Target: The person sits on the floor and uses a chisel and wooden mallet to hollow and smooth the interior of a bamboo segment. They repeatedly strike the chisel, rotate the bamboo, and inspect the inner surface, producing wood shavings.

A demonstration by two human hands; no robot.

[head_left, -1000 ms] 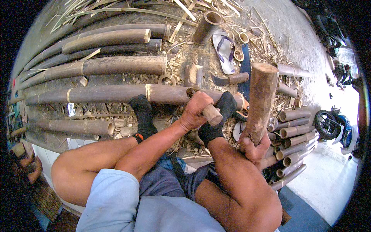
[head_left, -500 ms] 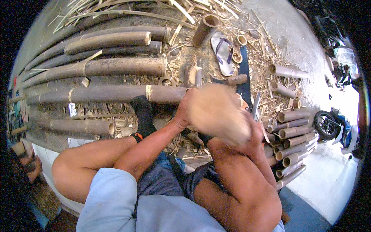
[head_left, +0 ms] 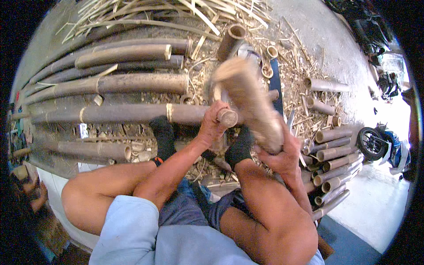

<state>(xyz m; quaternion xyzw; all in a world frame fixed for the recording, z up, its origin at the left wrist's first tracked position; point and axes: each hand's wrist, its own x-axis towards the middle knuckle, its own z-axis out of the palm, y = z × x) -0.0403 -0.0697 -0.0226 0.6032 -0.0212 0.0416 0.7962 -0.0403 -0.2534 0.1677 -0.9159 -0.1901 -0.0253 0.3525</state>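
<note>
While blurred to a pale smear, wooden club (head_left: 247, 101) up over the work, slanting from the right hand's grip toward the top left. Gripped at its lower end by right hand (head_left: 282, 157), fingers wrapped tight round the handle, nothing slack. Just left of that grip and slightly above: short wooden handle (head_left: 227, 118), round cut end facing up, clamped in left hand (head_left: 212, 128), fingers curled fully around it. Whatever lies beyond that handle, hidden under the fist and the blur, cannot tell.

Right below both grips, two feet in black socks (head_left: 163, 137), one left of the left hand, one tucked between the two hands (head_left: 240, 148). Bare knees and blue shorts nearer still, light blue shirt at the bottom edge.

Beyond the left grip, running off to the left: long bamboo pole (head_left: 119, 113), ringed with a pale band, its near end meeting the left fist. Further out behind it, more long bamboo poles (head_left: 123, 81) lying side by side, then a heap of split bamboo strips (head_left: 176, 13) at the far top.

To the right of the right grip, close by: stack of short bamboo tubes (head_left: 331, 159), open ends showing. Further right, well apart, a parked motorbike wheel (head_left: 370, 143). Scattered offcuts and shavings (head_left: 304, 70) all over the ground above.
</note>
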